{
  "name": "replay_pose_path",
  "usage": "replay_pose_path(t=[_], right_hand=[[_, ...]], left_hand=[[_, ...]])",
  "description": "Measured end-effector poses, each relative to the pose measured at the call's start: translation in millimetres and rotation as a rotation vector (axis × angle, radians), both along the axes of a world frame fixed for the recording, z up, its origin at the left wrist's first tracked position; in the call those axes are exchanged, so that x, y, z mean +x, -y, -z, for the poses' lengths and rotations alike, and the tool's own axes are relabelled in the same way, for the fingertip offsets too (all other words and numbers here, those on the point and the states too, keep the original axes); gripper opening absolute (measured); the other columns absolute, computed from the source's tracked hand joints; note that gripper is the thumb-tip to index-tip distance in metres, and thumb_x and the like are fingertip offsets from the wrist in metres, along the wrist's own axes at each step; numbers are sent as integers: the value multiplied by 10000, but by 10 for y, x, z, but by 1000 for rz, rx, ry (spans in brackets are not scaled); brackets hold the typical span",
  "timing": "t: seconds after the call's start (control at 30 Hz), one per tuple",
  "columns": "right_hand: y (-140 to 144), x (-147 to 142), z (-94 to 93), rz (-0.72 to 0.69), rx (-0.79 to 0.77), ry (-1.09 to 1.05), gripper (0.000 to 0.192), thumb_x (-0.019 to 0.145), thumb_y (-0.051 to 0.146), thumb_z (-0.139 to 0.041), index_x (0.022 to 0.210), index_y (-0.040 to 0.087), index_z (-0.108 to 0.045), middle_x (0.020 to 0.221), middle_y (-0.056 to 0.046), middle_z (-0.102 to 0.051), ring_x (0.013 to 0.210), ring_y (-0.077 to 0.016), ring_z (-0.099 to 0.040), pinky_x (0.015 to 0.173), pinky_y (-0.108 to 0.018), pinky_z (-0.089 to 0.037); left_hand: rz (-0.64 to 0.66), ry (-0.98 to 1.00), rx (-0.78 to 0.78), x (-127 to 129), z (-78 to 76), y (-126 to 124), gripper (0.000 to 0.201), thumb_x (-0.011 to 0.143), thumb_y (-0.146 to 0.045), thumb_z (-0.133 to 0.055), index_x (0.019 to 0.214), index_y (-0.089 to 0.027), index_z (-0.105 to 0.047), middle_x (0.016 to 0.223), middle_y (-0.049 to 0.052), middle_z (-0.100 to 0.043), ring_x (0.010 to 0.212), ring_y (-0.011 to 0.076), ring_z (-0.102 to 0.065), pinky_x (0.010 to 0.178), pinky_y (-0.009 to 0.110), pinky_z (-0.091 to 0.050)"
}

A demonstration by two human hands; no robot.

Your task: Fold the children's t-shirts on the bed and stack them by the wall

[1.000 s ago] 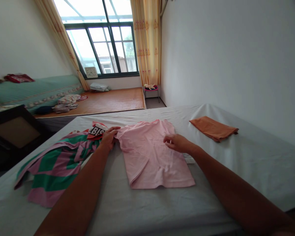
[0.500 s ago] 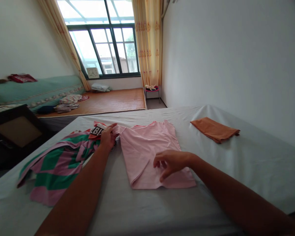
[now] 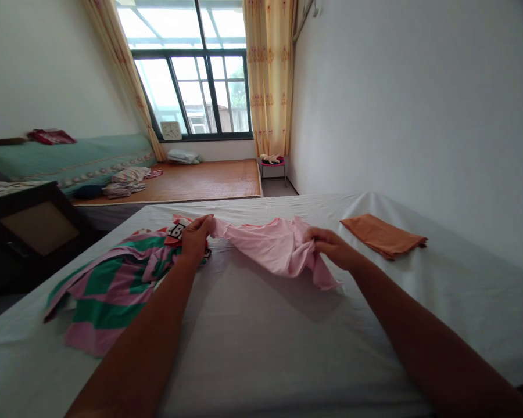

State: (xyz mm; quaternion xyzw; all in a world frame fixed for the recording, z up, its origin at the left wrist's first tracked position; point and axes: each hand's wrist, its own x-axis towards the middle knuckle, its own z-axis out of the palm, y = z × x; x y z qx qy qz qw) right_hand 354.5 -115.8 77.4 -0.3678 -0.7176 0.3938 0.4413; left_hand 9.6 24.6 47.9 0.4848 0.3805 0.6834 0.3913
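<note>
Grasping the pink shirt (image 3: 272, 248) above the middle of the white sheet (image 3: 261, 354), pinching its left end in the left hand (image 3: 196, 237), clutching its bunched right side in the right hand (image 3: 335, 246). Perhaps touching the sheet along the far edge. Near green-and-pink clothes (image 3: 113, 278) at left, a folded orange cloth (image 3: 383, 235) at right.

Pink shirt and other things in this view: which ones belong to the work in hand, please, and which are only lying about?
In the work:
- pink shirt, held by left hand and right hand
- white sheet below
- possibly striped garment and orange cloth, beside it

Lying about:
- clock at the window
- stool by the curtain
</note>
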Motion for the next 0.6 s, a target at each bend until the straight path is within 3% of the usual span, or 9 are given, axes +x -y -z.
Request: replay_pose_path(t=[0.1, 0.2, 0.27, 0.4, 0.5, 0.6], right_hand=[[82, 254, -301, 82, -91, -442, 136, 728, 329, -556, 699, 212, -492, 613, 15, -499, 537, -137, -439, 504, -259, -361], [169, 409, -552, 135, -46, -591, 218, 742, 434, -581, 738, 223, -524, 639, -6, -548, 566, -169, -498, 522, -294, -405], [112, 454, -612, 182, -22, -542, 242, 754, 451, -614, 747, 220, -541, 651, 2, -559, 576, -157, -505, 539, -285, -412], [-341, 425, -520, 294, -156, -252, 337, 716, 483, -702, 701, 196, -526, 596, 40, -502, 516, -101, -419, 493, -241, -349], [-755, 391, -589, 463, -101, -264, 384, 731, 526, -672, 677, 206, -466, 558, 59, -427, 500, -91, -370, 477, -234, -323], [-1020, 435, -905, 573, 181, -314, 413, 783, 576, -599, 678, 219, -418, 584, 59, -395, 535, -91, -364, 498, -228, -329]], left_hand=[[-135, 10, 162, 33, -384, 174, 312, 642, -380, -787, 847, -147, -758, 715, 2, -682, 640, 100, -582, 593, 204, -468], [-105, 119, 301, 104, -801, 406, 294, 665, -379, -782, 870, -169, -760, 757, 2, -694, 655, 90, -592, 612, 197, -477], [-29, 157, 300, 162, -949, 490, 336, 646, -368, -798, 915, -171, -755, 784, 10, -700, 660, 88, -600, 618, 197, -487], [108, 53, 86, 262, -947, 352, 517, 496, -350, -864, 936, -111, -739, 759, 48, -706, 677, 139, -637, 609, 244, -527], [-2, 75, 106, 289, -1073, 153, 504, 518, -341, -846, 939, -91, -723, 725, 32, -694, 683, 144, -647, 629, 272, -553], [-132, 168, 335, 263, -1446, 126, 389, 656, -262, -773, 1008, -112, -701, 772, 10, -692, 714, 101, -636, 680, 265, -562]])
